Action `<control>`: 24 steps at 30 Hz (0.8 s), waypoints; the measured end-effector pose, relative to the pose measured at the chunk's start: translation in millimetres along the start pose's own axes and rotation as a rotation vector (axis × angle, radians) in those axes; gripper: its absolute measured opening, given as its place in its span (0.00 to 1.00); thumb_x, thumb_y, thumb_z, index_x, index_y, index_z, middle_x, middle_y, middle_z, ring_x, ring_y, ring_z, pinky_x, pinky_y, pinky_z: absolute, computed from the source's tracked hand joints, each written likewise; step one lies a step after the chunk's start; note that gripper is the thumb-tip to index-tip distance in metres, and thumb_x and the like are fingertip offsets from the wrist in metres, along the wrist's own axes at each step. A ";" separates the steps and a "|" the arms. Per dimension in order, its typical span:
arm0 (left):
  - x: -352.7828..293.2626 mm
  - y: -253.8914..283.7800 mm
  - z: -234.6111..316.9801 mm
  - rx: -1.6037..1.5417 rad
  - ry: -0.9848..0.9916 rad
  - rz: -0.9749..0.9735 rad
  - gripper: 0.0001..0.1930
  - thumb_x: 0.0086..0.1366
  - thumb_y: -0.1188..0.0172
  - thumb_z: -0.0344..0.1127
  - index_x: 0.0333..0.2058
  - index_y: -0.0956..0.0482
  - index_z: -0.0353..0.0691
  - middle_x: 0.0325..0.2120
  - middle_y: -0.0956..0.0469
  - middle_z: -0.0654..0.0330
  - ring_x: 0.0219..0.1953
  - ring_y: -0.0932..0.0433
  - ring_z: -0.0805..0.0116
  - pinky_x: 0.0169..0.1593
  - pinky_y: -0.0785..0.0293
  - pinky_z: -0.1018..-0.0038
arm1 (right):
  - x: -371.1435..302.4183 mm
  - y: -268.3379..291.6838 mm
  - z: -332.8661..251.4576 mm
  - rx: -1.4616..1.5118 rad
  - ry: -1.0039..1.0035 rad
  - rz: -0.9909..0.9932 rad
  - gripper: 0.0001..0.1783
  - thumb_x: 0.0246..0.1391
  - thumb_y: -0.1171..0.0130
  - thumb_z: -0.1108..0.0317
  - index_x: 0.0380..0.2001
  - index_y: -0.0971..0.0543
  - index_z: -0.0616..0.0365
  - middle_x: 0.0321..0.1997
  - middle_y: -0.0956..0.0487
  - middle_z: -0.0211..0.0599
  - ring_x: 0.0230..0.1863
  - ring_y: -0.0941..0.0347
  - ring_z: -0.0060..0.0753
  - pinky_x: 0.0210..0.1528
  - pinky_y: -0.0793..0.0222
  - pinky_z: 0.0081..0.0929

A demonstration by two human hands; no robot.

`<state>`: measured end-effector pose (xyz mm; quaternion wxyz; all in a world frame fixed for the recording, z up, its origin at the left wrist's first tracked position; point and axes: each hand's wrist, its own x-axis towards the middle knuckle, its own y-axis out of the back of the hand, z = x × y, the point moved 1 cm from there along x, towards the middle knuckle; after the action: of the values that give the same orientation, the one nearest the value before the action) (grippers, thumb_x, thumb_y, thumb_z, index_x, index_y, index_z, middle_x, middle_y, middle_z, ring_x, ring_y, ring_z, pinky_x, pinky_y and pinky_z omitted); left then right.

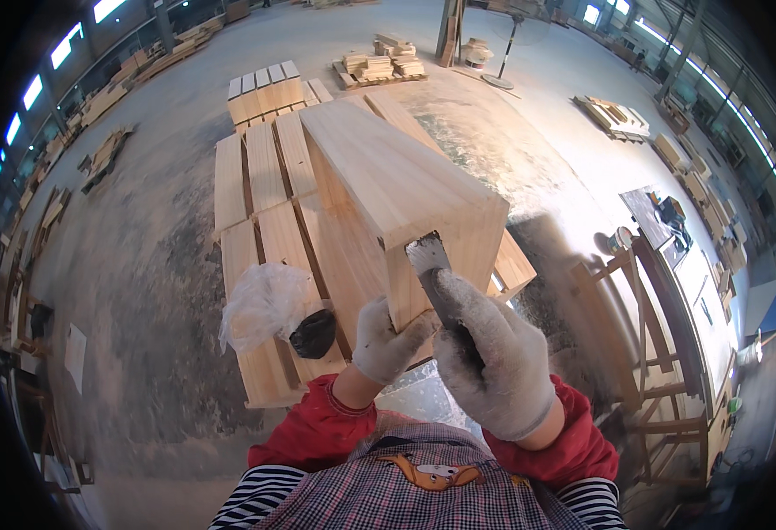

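A long pale wooden box lies at a slant in front of me, its near end facing my hands. My right hand, in a whitish work glove, is closed round the dark handle of a putty knife. The metal blade, with dark marks at its tip, lies against the upper part of the box's end face. My left hand, gloved too, grips the lower left edge of that end, thumb in front. Its other fingers are mostly hidden.
More wooden boxes are lined up beneath and behind. On them rest a clear plastic bag and a black bundle. A wooden-framed workbench stands at right. Further off are stacked boards and a standing fan.
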<state>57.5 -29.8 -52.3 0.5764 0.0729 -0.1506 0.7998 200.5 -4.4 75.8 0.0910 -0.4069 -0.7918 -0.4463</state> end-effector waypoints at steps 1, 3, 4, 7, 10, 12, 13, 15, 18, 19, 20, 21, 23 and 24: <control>-0.6 1.4 -4.9 0.002 -0.019 -0.005 0.09 0.59 0.41 0.30 0.36 0.22 0.32 0.29 0.20 0.58 0.31 0.22 0.72 0.34 0.27 0.76 | 1.4 -1.9 -2.3 -0.003 -0.005 0.001 0.26 0.46 0.44 0.81 0.53 0.29 0.63 0.32 0.22 0.44 0.29 0.23 0.34 0.31 0.28 0.23; -2.0 4.1 -12.4 -0.044 0.009 -0.023 0.09 0.58 0.41 0.29 0.37 0.23 0.32 0.30 0.20 0.57 0.32 0.22 0.72 0.35 0.26 0.75 | 2.5 -5.5 -4.1 -0.010 -0.014 -0.002 0.26 0.46 0.44 0.81 0.53 0.29 0.62 0.33 0.22 0.45 0.30 0.22 0.36 0.31 0.27 0.24; -2.4 4.9 -14.2 -0.067 0.023 -0.033 0.09 0.58 0.41 0.29 0.37 0.23 0.33 0.31 0.20 0.57 0.33 0.22 0.72 0.35 0.26 0.75 | 2.5 -7.0 -4.3 -0.014 -0.018 -0.006 0.26 0.46 0.44 0.80 0.53 0.29 0.62 0.33 0.22 0.45 0.30 0.22 0.37 0.31 0.27 0.25; -1.8 2.6 -9.8 -0.083 -0.037 -0.037 0.10 0.58 0.40 0.29 0.38 0.23 0.33 0.31 0.21 0.58 0.33 0.22 0.72 0.36 0.26 0.75 | 3.8 -12.0 -4.4 -0.022 -0.022 -0.006 0.26 0.46 0.44 0.80 0.53 0.29 0.61 0.33 0.22 0.45 0.30 0.22 0.39 0.31 0.27 0.26; -0.7 -0.7 -0.2 -0.046 -0.025 -0.036 0.11 0.58 0.38 0.30 0.38 0.23 0.33 0.31 0.21 0.58 0.33 0.22 0.73 0.37 0.26 0.75 | 2.8 -18.3 1.6 -0.037 0.022 0.028 0.27 0.47 0.43 0.75 0.54 0.30 0.57 0.30 0.25 0.42 0.25 0.25 0.41 0.26 0.29 0.30; -1.0 1.2 -1.2 -0.024 -0.054 -0.061 0.11 0.58 0.38 0.31 0.38 0.23 0.33 0.32 0.21 0.59 0.34 0.23 0.73 0.37 0.26 0.75 | 1.6 -19.1 3.0 -0.042 0.035 0.026 0.28 0.47 0.42 0.73 0.55 0.30 0.55 0.28 0.27 0.40 0.22 0.26 0.42 0.23 0.31 0.32; -1.2 2.6 -2.1 -0.013 -0.070 -0.071 0.11 0.58 0.38 0.31 0.39 0.23 0.33 0.32 0.21 0.59 0.34 0.23 0.74 0.37 0.26 0.75 | 0.7 -17.6 2.1 -0.040 0.026 0.008 0.28 0.47 0.42 0.73 0.55 0.30 0.55 0.28 0.27 0.40 0.22 0.27 0.42 0.23 0.31 0.32; -1.9 3.8 -4.8 -0.042 -0.041 -0.072 0.11 0.58 0.38 0.31 0.39 0.23 0.34 0.32 0.21 0.59 0.35 0.23 0.74 0.38 0.26 0.75 | 0.2 -15.3 -0.7 -0.031 0.022 0.005 0.28 0.47 0.42 0.73 0.55 0.30 0.55 0.28 0.27 0.40 0.22 0.27 0.42 0.23 0.31 0.32; -1.7 0.8 -2.6 -0.062 -0.027 -0.053 0.11 0.59 0.38 0.32 0.39 0.23 0.34 0.32 0.21 0.59 0.35 0.23 0.74 0.38 0.26 0.76 | 0.8 -15.3 -1.0 -0.022 0.042 0.031 0.28 0.46 0.42 0.73 0.55 0.30 0.55 0.28 0.27 0.40 0.22 0.27 0.42 0.23 0.31 0.32; -1.7 -0.4 -1.5 -0.064 -0.028 -0.042 0.11 0.59 0.38 0.32 0.39 0.23 0.34 0.32 0.21 0.59 0.35 0.23 0.75 0.38 0.26 0.76 | 2.2 -18.6 4.0 -0.028 0.052 0.029 0.28 0.46 0.42 0.73 0.55 0.30 0.55 0.28 0.27 0.40 0.22 0.27 0.42 0.23 0.31 0.32; -2.4 -0.4 -2.2 -0.049 -0.031 -0.043 0.11 0.59 0.38 0.32 0.39 0.23 0.33 0.32 0.21 0.59 0.35 0.23 0.75 0.38 0.26 0.76 | 2.6 -20.2 6.8 -0.035 0.063 0.027 0.28 0.46 0.42 0.73 0.55 0.30 0.55 0.28 0.27 0.39 0.22 0.27 0.42 0.23 0.31 0.32; -2.8 0.6 -3.6 -0.034 -0.034 -0.044 0.11 0.59 0.38 0.32 0.39 0.23 0.33 0.32 0.21 0.59 0.35 0.23 0.75 0.38 0.26 0.76 | 2.2 -20.4 6.9 -0.035 0.059 0.018 0.28 0.46 0.42 0.73 0.55 0.30 0.55 0.28 0.27 0.39 0.22 0.27 0.42 0.23 0.31 0.32; -2.0 2.1 -3.9 -0.023 -0.034 -0.055 0.12 0.59 0.38 0.32 0.39 0.23 0.33 0.32 0.21 0.59 0.35 0.23 0.75 0.38 0.26 0.76 | 0.2 -20.4 6.9 -0.034 0.053 0.000 0.28 0.46 0.42 0.73 0.55 0.30 0.54 0.28 0.27 0.39 0.23 0.27 0.42 0.23 0.31 0.32; -1.5 2.8 -3.9 -0.028 -0.028 -0.062 0.12 0.59 0.38 0.32 0.39 0.23 0.34 0.32 0.21 0.59 0.34 0.24 0.75 0.37 0.27 0.76 | 0.1 -19.4 6.0 -0.028 0.049 0.001 0.28 0.46 0.42 0.73 0.55 0.30 0.54 0.28 0.27 0.39 0.23 0.27 0.42 0.23 0.31 0.32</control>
<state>55.5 -30.7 -56.9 0.5999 0.0807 -0.1675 0.7782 187.8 -4.9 60.0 0.1049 -0.3975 -0.7827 -0.4673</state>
